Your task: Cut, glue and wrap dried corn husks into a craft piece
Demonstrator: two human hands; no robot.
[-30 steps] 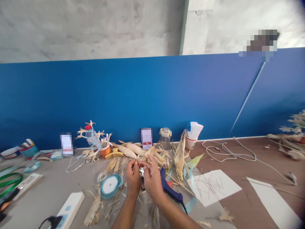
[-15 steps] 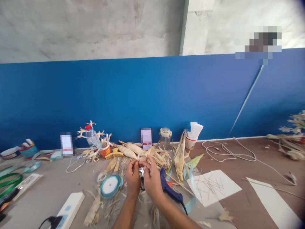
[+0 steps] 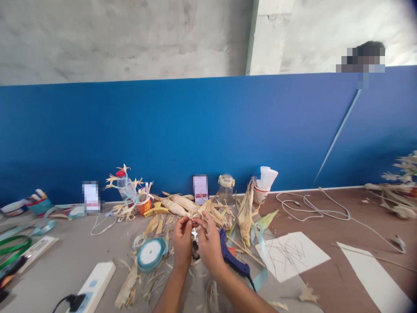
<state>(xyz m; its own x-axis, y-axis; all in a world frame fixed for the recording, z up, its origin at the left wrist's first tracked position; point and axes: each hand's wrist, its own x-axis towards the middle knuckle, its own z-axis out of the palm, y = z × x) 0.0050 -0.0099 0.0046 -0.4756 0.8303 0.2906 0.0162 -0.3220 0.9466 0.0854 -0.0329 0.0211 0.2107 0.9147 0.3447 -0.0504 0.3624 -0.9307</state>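
My left hand and my right hand are raised together over the table's middle, fingertips pinched on a small pale strip of corn husk between them. Both hands are closed on it. Just below and between them lies a small dark metal tool, partly hidden. A blue glue gun lies right beside my right wrist. A spool of light blue ribbon sits to the left of my left hand. Dry husk pieces are heaped behind the hands.
A white power strip with a black plug lies at the front left. Cups, a glass jar and a bottle stand along the blue partition. White paper sheets and a white cable lie to the right. Green ribbon is at the far left.
Both hands stay in place; the fingers have shifted slightly on the husk strip. Nothing else on the table has moved.
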